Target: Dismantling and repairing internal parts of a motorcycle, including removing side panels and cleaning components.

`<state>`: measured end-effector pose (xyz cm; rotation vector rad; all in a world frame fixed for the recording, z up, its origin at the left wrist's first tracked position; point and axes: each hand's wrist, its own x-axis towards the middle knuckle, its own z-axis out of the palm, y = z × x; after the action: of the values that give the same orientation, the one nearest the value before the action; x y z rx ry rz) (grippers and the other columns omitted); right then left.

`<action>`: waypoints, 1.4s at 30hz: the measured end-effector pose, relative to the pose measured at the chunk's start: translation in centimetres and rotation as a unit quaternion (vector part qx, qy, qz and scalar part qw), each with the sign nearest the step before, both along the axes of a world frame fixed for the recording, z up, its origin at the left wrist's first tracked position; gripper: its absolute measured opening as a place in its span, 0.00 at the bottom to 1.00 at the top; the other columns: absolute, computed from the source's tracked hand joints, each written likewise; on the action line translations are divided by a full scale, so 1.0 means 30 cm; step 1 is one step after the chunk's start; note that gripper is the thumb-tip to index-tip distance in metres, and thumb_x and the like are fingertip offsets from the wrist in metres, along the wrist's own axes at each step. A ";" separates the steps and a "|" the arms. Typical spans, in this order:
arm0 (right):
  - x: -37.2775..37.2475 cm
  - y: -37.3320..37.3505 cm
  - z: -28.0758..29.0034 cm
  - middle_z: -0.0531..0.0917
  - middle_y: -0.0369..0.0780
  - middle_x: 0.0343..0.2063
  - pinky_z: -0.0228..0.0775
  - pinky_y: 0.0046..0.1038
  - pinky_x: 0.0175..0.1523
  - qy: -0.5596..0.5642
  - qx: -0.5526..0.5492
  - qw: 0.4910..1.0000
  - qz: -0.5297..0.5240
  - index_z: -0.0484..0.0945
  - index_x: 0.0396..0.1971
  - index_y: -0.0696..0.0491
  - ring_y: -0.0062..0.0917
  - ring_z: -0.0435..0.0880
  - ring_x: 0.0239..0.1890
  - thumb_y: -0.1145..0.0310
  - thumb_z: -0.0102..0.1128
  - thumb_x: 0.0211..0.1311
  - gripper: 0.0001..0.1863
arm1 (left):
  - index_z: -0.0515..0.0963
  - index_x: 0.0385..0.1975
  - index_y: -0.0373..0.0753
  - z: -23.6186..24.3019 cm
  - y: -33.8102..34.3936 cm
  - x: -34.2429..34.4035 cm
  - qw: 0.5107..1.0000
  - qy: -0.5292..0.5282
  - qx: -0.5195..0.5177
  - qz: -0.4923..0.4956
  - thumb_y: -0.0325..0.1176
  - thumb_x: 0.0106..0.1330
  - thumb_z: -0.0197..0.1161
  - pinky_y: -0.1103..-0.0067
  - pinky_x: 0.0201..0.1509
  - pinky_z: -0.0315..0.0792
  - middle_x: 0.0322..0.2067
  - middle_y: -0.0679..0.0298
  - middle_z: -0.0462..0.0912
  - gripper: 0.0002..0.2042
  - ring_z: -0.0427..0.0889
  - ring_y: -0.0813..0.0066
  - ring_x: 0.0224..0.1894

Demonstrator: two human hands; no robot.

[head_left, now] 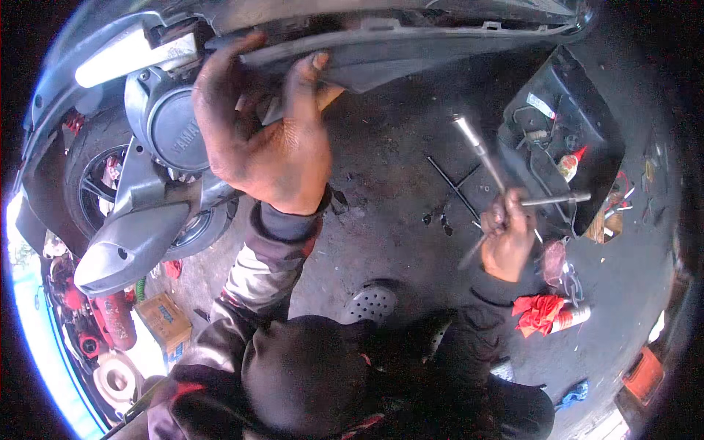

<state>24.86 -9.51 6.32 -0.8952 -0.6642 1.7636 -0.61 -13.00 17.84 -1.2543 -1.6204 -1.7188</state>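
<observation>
Left hand (268, 136) up against scooter underside panel (411, 55), fingers spread and pressing its edge; right hand (507, 235) lower right over oily floor (389, 183), fingers curled tight around cross wrench (490, 165).

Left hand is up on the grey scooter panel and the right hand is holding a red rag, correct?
Not quite. In the head view the right hand holds a metal T-handle wrench, not a rag; the red rag lies on the floor beside it. The left hand is on the grey scooter panel as you say.
</observation>
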 end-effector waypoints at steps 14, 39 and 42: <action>-0.334 0.077 -0.161 0.72 0.32 0.21 0.56 0.16 0.22 0.003 -0.005 0.998 0.058 0.73 0.33 0.53 0.14 0.68 0.20 0.69 0.58 0.62 0.05 | 0.71 0.39 0.32 -0.069 -0.118 0.051 0.997 0.045 -0.039 -0.057 0.16 0.48 0.70 0.71 0.45 0.76 0.39 0.53 0.76 0.19 0.78 0.63 0.41; -0.536 0.172 -0.094 0.73 0.39 0.28 0.60 0.22 0.30 0.074 0.145 0.985 0.057 0.71 0.44 0.57 0.20 0.68 0.28 0.72 0.50 0.62 0.12 | 0.66 0.50 0.30 -0.027 -0.060 -0.023 0.995 0.091 -0.036 -0.033 0.14 0.50 0.68 0.70 0.49 0.78 0.46 0.50 0.74 0.26 0.77 0.61 0.48; -0.559 0.190 -0.105 0.73 0.39 0.29 0.60 0.21 0.30 0.041 0.200 0.977 0.060 0.71 0.44 0.57 0.20 0.69 0.28 0.73 0.49 0.64 0.10 | 0.66 0.49 0.31 -0.034 -0.054 -0.029 0.994 0.098 -0.022 -0.036 0.12 0.49 0.68 0.69 0.50 0.79 0.46 0.50 0.74 0.26 0.77 0.61 0.49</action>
<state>8.10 -3.82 3.17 -0.5129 -0.9942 1.6782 -1.49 -14.63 16.83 -1.4681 -1.5231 -1.5541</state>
